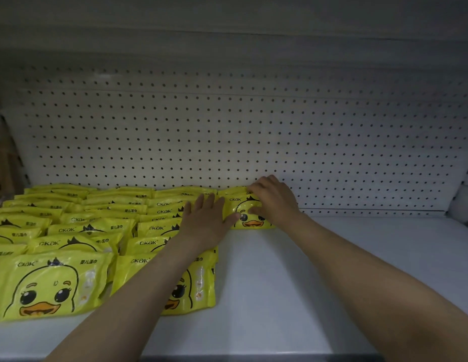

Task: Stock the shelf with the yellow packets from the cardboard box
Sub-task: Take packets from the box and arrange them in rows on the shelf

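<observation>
Yellow packets with a duck face (50,283) stand in several overlapping rows on the left half of the white shelf (293,283). At the back, against the pegboard, a new small row of yellow packets (251,220) leans upright. My right hand (274,199) grips the top and front of that front packet, fingers over its upper edge. My left hand (206,220) lies flat with fingers spread against the packet's left side, its thumb touching the duck face. The cardboard box is not clearly in view.
A white pegboard back wall (253,131) closes the shelf. A brown cardboard object (3,163) shows at the far left edge. Something white sits at the far right edge (463,202). The shelf's right half is bare white surface.
</observation>
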`<state>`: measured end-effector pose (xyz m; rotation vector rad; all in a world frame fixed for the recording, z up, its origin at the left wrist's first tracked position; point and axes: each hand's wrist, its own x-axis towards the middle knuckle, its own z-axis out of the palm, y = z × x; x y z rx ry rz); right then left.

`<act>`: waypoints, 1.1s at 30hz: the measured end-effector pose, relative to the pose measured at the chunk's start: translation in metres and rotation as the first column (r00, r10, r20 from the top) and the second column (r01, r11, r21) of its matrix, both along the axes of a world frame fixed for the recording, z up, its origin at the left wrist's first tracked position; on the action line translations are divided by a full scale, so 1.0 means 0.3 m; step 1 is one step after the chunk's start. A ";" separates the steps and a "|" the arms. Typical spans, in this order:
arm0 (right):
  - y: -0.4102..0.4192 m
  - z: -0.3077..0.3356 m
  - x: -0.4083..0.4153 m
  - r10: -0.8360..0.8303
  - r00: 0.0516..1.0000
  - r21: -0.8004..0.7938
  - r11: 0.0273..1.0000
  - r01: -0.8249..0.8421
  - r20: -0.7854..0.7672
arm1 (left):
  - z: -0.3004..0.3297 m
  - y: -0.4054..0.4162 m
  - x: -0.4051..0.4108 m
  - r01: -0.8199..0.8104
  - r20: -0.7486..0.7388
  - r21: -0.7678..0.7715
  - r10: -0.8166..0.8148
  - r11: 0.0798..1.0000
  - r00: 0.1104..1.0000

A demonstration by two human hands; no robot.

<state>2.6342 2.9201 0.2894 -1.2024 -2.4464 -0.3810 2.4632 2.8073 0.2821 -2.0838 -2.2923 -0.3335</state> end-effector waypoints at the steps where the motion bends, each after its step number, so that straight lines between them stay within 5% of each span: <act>1: -0.005 -0.007 -0.002 -0.027 1.000 0.016 1.000 0.027 0.000 | 0.001 -0.001 0.000 0.003 0.000 0.001 -0.003 1.000 1.000; 11: -0.062 -0.042 -0.049 -0.182 0.983 0.011 0.983 0.182 -0.026 | 0.010 0.004 -0.001 0.015 -0.019 -0.011 -0.015 1.000 1.000; 17: -0.151 0.044 -0.032 -0.226 0.974 -0.134 0.966 0.221 -0.022 | 0.050 -0.030 -0.002 0.027 0.010 -0.049 -0.027 0.998 1.000; 26: -0.405 0.227 0.006 -0.040 0.994 -0.180 0.983 0.021 -0.104 | 0.180 -0.259 0.010 -0.047 0.195 0.190 0.009 0.981 0.981; 33: -0.677 0.267 0.029 0.097 0.988 -0.157 0.981 -0.115 -0.120 | 0.196 -0.607 0.022 -0.180 0.198 0.272 0.128 0.945 0.972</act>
